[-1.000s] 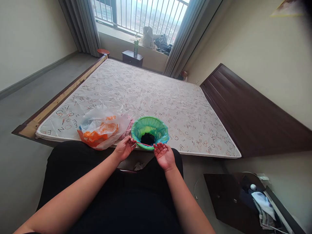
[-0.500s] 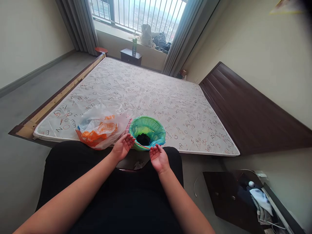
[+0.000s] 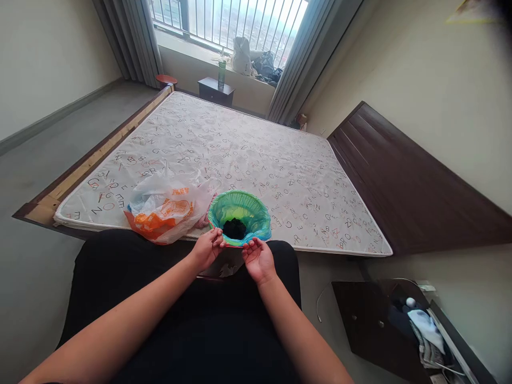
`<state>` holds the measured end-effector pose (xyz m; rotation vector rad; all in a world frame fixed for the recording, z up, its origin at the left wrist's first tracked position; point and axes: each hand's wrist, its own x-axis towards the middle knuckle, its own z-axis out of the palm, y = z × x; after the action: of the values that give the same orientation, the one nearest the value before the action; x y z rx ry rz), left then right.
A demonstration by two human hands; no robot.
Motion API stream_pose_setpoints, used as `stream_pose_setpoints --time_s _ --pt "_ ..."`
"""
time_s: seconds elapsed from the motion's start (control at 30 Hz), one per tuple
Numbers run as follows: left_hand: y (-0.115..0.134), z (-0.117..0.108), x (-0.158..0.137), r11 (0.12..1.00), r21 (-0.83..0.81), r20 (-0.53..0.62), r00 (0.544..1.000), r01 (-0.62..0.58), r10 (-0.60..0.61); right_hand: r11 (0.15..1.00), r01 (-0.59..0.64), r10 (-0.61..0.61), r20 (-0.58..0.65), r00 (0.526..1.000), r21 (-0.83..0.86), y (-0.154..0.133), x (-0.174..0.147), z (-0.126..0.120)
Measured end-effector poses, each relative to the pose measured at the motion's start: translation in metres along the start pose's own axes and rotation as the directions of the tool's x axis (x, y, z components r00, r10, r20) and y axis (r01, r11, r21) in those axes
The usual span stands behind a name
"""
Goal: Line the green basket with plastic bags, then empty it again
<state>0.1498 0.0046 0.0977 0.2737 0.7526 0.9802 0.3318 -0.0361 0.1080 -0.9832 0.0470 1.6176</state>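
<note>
A green basket-like bin (image 3: pixel 240 198) stands at the mattress edge in front of me, lined with a thin blue-green plastic bag (image 3: pixel 262 229). Black material (image 3: pixel 234 228) lies inside it. Along the near rim runs a thin red drawstring (image 3: pixel 233 246), stretched between my hands. My left hand (image 3: pixel 208 248) pinches its left end, fingers closed. At the other end my right hand (image 3: pixel 258 258), palm up with curled fingers, grips it at the fingertips. A clear plastic bag with orange print (image 3: pixel 172 208) lies just left of the bin; a pink item (image 3: pixel 203 220) shows between them.
The bare, letter-printed mattress (image 3: pixel 240 144) fills the bed frame, with a dark headboard (image 3: pixel 400 176) on the right. A dark bedside cabinet (image 3: pixel 368 314) holding cloth items stands lower right. A small nightstand (image 3: pixel 216 92) is near the window.
My left hand has turned over and its fingers have closed on the red drawstring. My right fingers have curled in a little, and the hands are slightly closer together.
</note>
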Motion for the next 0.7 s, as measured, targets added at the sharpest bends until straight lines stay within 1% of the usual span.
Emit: stream_pose_setpoints --time_s 0.1,0.2,0.37,0.43,0.5,0.6,0.63,0.7 --pt "0.018 -0.005 0.003 0.999 0.009 0.017 0.999 -0.037 0.037 0.995 -0.076 0.080 -0.056 0.995 0.066 -0.006 -0.003 0.003" --pt "0.033 -0.007 0.003 0.997 0.008 0.037 0.996 -0.077 0.076 0.989 -0.131 0.134 -0.037 0.990 0.073 -0.006 -0.006 0.008" --pt "0.052 -0.017 0.006 0.995 -0.006 0.045 0.994 -0.103 0.103 0.985 -0.133 0.139 -0.053 0.989 0.106 -0.007 -0.009 0.009" --pt "0.056 -0.021 0.008 0.993 -0.026 0.045 0.993 -0.112 0.113 0.985 -0.136 0.142 -0.051 0.989 0.102 -0.006 -0.010 0.008" --pt "0.053 -0.019 0.007 0.986 -0.074 0.007 0.989 -0.147 0.147 0.985 -0.146 0.152 -0.064 0.986 0.087 -0.003 -0.012 0.008" --pt "0.029 -0.005 -0.002 0.971 -0.124 -0.060 0.978 -0.203 0.197 0.986 -0.154 0.160 -0.113 0.981 0.064 0.009 -0.016 0.011" --pt "0.018 0.002 -0.007 0.973 -0.114 -0.052 0.979 -0.201 0.196 0.985 -0.164 0.169 -0.115 0.979 0.054 0.014 -0.018 0.012" --pt "-0.004 0.014 -0.017 0.985 -0.034 0.018 0.985 -0.168 0.169 0.981 -0.194 0.196 -0.076 0.978 0.028 0.025 -0.022 0.012"
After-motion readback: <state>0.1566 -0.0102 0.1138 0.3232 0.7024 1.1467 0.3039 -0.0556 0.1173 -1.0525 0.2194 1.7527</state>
